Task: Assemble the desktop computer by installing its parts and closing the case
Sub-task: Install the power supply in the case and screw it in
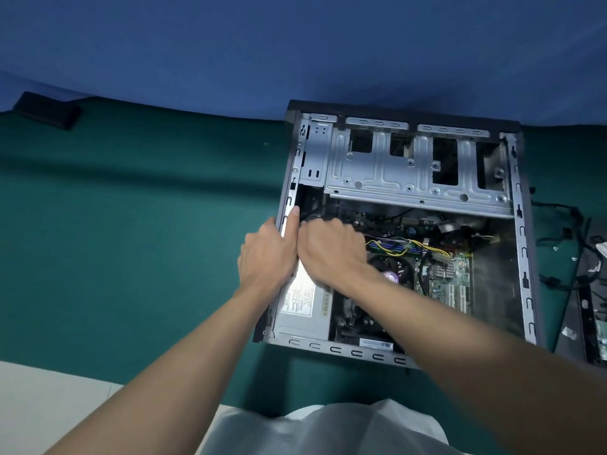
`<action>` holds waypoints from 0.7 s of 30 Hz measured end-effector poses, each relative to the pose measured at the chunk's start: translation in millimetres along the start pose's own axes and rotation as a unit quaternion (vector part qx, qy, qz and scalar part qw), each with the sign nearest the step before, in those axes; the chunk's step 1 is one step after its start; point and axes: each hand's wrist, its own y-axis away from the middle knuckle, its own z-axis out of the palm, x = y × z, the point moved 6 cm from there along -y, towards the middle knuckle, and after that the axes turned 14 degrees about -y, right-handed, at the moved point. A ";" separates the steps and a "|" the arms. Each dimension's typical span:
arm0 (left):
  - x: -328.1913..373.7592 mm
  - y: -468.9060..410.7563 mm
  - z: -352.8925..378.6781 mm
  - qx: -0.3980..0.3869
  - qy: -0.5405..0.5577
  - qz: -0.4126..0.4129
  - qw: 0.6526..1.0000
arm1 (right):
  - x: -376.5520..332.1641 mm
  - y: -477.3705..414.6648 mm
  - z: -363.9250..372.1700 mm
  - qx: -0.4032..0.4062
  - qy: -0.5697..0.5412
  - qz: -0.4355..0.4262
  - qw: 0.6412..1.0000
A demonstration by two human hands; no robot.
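An open desktop case (522,251) lies on its side on the green table. Inside are a silver drive cage (394,172), a grey power supply (303,310) at the lower left, a motherboard (450,280) and yellow and black cables (400,247). My left hand (267,254) grips the case's left wall, thumb on the rim, fingers outside. My right hand (330,247) reaches inside beside it, over the power supply's far end, fingers curled down among black cables; what they hold is hidden.
To the right of the case lie a black side panel (578,310), loose black cables (558,218) and small parts. A flat black object (47,110) sits at the table's far left. A blue cloth hangs behind the table.
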 end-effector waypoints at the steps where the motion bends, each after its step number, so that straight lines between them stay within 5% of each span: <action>1: -0.4 0.6 0.0 0.000 0.000 -0.001 1.000 | 2.0 1.2 2.6 0.003 -0.008 0.015 1.000; 8: -1.4 1.7 -0.2 -0.002 0.004 -0.002 1.000 | 13.0 -9.6 10.8 -0.017 -0.026 0.066 0.997; 21: -0.1 -4.2 0.8 0.010 -0.014 0.005 1.000 | 7.6 -9.4 11.1 -0.067 0.012 0.022 0.997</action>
